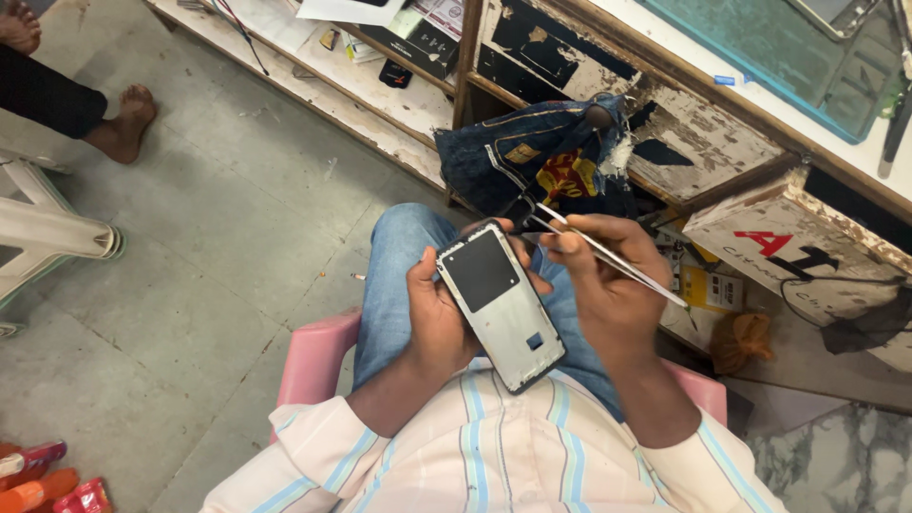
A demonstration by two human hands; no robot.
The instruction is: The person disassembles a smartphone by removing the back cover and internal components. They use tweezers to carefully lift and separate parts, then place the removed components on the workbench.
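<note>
The light is soft and even, like daylight in a room. It is bright enough to see well. Shadows are faint; a soft one lies under the pink stool (313,366) on the grey floor (218,237). The dark panel of the phone frame (501,306) has only a dull shine, no strong glare. The tweezers (608,255) gleam a little. The middle is sharp. Far corners look a bit stretched and bent. The white worktop (836,157) at the far right is very bright.
</note>
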